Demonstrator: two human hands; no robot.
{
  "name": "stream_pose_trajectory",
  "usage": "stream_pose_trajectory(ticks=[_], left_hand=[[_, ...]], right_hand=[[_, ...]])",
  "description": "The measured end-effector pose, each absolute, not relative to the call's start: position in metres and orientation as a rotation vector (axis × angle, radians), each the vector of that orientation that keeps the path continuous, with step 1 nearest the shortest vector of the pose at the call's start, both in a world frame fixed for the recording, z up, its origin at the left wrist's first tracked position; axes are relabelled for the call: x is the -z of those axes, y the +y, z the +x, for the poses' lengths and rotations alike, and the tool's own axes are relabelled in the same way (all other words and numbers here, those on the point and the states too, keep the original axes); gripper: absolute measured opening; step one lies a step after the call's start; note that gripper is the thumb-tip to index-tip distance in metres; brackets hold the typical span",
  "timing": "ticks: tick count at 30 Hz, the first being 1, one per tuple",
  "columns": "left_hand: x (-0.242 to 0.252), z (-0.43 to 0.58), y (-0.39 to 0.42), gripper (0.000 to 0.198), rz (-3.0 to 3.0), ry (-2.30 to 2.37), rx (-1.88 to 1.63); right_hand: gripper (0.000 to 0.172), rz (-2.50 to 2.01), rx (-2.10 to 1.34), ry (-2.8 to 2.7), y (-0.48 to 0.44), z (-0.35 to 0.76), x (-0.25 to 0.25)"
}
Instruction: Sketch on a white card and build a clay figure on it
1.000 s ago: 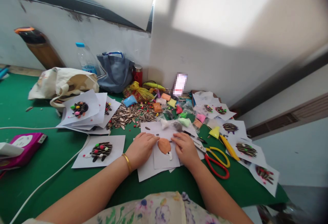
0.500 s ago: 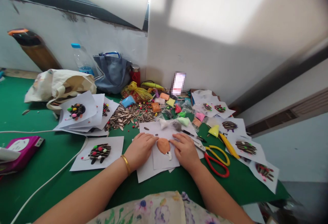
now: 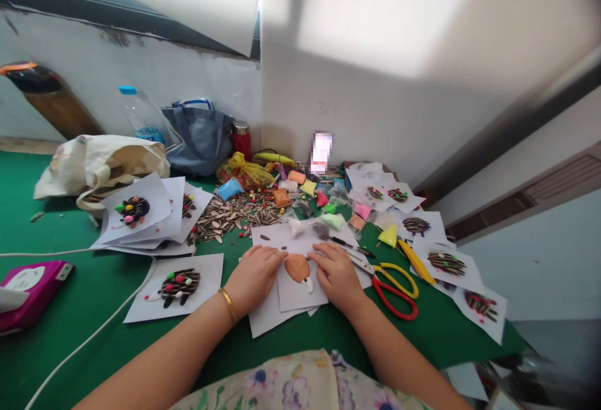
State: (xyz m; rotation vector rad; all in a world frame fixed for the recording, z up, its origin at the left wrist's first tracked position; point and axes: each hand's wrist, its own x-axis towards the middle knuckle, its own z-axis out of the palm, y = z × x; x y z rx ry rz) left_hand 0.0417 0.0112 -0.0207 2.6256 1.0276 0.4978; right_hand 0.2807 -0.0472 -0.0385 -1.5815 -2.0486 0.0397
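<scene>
A white sheet (image 3: 293, 300) lies before me with a flat orange clay shape (image 3: 297, 268) on it and a small white clay piece (image 3: 307, 285) at its lower right. My left hand (image 3: 256, 275) rests flat at the sheet's left side, fingers stretched toward the orange clay, a gold bangle on the wrist. On the right side my right hand (image 3: 337, 272) lies with its fingers spread, fingertips near the clay's edge. Neither hand holds anything. Scissors (image 3: 394, 288) with red and yellow handles lie right of my right hand.
Sunflower seeds (image 3: 225, 216) and clay packets (image 3: 282, 197) lie behind the sheets. Finished seed pictures (image 3: 176, 285) flank both sides. A pink box (image 3: 32, 291) with a white cable sits left; bags (image 3: 200, 141), a bottle (image 3: 141, 119) and a lit phone (image 3: 322, 152) stand at the back.
The camera view has shifted slightly, so most objects appear a little further left. Both hands stay in the same place beside the orange clay.
</scene>
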Motion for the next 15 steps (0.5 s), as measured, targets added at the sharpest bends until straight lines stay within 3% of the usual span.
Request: stream_pose_trajectory(ticks=[15], left_hand=[[0.0211, 0.0423, 0.0110, 0.037, 2.639, 1.026, -0.482]], right_hand=[[0.044, -1.615, -0.038, -2.036, -0.0468, 0.2817, 0.0394]])
